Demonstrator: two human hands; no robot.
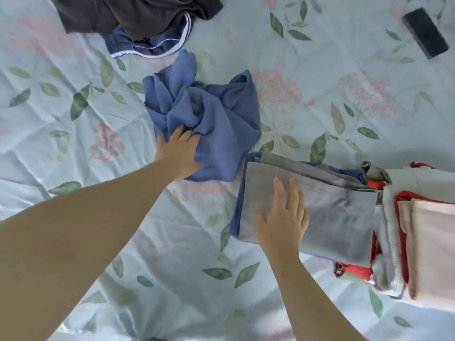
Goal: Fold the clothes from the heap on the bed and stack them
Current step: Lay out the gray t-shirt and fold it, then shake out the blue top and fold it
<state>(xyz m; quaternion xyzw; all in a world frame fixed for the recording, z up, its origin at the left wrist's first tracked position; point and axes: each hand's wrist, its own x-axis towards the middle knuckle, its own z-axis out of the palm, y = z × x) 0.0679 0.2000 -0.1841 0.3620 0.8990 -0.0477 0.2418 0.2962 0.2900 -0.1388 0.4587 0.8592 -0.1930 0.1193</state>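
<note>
Head view, looking down at the bed (pixel 73 107), floral sheet, wrinkled.

- Left hand (pixel 177 153): reached out to the crumpled blue garment (pixel 221 114) mid-bed. Fingers (pixel 183 135) curl into the bunched cloth at its near-left edge; folds gather toward them. Thumb hidden under the fabric.
- Right hand (pixel 283 217): laid flat on the folded grey garment (pixel 339 212), fingers straight and slightly spread, holding nothing.
- Grey piece tops a stack; a dark blue layer (pixel 236 200) sticks out along its left and far edges.
- Second stack (pixel 430 242) (red, white, pale pink) butts against the grey piece's right edge and runs off frame right.
- Blue garment's near-right corner lies just beside the stack's far-left corner, a thin strip of sheet between.
- Heap at the far edge: dark garment (pixel 135 13) over navy shorts (pixel 152 45) with white piping. The blue garment's upper tip nearly touches the shorts.
- Black flat object (pixel 426 33) far right, well apart from the clothes.
- Open sheet: broad on the left, below my forearms, and between the blue garment and the black object.
</note>
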